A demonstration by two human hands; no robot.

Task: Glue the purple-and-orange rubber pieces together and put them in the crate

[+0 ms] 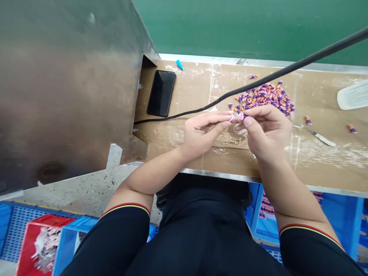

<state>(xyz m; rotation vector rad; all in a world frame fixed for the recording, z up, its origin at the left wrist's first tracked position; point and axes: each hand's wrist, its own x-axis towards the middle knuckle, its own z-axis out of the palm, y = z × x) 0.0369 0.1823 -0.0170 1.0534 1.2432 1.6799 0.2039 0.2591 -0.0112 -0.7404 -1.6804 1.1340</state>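
Note:
Over the cardboard-covered bench, my two hands meet fingertip to fingertip. My right hand pinches a small purple figure piece whose pink end faces left. Between the thumb and fingers of my left hand is a tiny pink bit, too small to name; whether it touches the figure piece I cannot tell. Just beyond my right hand lies a heap of small purple, orange and pink figure pieces, partly hidden by that hand and a black cable.
A black phone and a blue cap lie at left beside a metal housing. The black cable crosses the bench. At right are a small knife, loose pieces and a white bottle. Bins stand below.

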